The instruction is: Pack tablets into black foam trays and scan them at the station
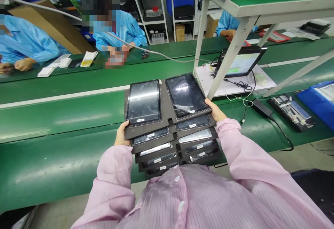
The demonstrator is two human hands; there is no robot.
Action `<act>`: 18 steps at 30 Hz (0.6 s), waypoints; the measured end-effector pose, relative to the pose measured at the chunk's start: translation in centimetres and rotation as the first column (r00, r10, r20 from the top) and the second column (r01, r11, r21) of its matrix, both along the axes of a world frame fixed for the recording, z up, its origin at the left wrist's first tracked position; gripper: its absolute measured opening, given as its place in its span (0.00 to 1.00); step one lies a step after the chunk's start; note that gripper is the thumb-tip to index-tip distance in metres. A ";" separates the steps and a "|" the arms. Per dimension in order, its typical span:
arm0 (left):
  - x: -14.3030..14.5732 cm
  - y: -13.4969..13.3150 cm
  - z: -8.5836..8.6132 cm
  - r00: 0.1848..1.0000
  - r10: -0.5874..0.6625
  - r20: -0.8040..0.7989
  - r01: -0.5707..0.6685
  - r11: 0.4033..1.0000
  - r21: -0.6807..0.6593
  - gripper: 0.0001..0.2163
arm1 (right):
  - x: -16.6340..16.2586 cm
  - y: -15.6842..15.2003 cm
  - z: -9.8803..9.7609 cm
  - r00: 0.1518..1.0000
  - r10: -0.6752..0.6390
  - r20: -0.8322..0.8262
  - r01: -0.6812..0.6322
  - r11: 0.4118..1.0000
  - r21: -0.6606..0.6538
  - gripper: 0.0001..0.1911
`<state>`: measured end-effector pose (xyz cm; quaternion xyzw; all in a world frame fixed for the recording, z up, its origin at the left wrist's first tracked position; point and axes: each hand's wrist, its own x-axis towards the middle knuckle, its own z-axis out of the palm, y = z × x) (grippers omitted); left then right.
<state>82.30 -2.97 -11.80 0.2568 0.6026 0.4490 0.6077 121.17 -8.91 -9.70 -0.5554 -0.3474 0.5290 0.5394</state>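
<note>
I hold a stack of several dark foam trays (168, 126) against my chest, above the near edge of the green conveyor belt (65, 117). Each tray carries two black tablets; the top pair shows a left tablet (144, 102) and a right tablet (185, 94), screens up. My left hand (122, 135) grips the stack's left edge, fingers curled under it. On the right edge, my right hand (214, 110) clasps the top tray beside the right tablet. Pink sleeves cover both my arms.
A white metal frame leg (229, 53) slants down just right of the stack. Behind it stands a lit monitor (241, 63) with cables and a power brick (262, 108). An opened device (291, 110) and a blue tray (319, 100) lie right. People in blue coats (122, 27) work across the belt.
</note>
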 end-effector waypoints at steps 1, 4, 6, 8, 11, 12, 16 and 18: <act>0.1 -0.1 0.1 1.000 0.027 0.000 -0.027 1.000 -0.010 0.08 | 0.3 -0.7 -0.2 0.994 -0.049 0.094 0.047 0.999 0.023 0.27; 0.4 -0.3 0.4 0.998 0.062 0.010 -0.062 0.998 -0.002 0.08 | 1.7 -4.5 -1.4 0.873 -0.271 0.406 0.237 0.962 0.133 0.29; 0.5 -0.3 0.6 0.999 0.050 0.020 -0.050 0.999 0.016 0.08 | 3.1 -7.5 -2.9 0.715 -0.439 0.544 0.460 0.882 0.106 0.29; 0.6 -0.4 0.8 0.998 0.050 0.032 -0.050 0.999 0.010 0.07 | 4.6 -9.8 -4.6 0.629 -0.481 0.611 0.630 0.775 -0.038 0.34; 0.7 -0.4 1.1 0.997 0.064 0.046 -0.064 0.998 -0.016 0.06 | 6.2 -10.7 -6.5 0.726 -0.404 0.556 0.593 0.777 -0.209 0.31; 0.7 -0.4 1.2 0.997 0.067 0.047 -0.067 0.998 -0.020 0.06 | 6.4 -10.4 -6.9 0.777 -0.367 0.512 0.544 0.801 -0.251 0.27; 0.8 -0.4 1.3 0.998 0.055 0.039 -0.055 0.998 0.000 0.08 | 6.2 -9.1 -7.2 0.911 -0.270 0.312 0.372 0.863 -0.343 0.19; 0.8 -0.4 1.3 0.999 0.032 0.033 -0.032 0.999 0.018 0.09 | 6.0 -9.5 -6.3 0.934 -0.270 0.234 0.340 0.876 -0.342 0.17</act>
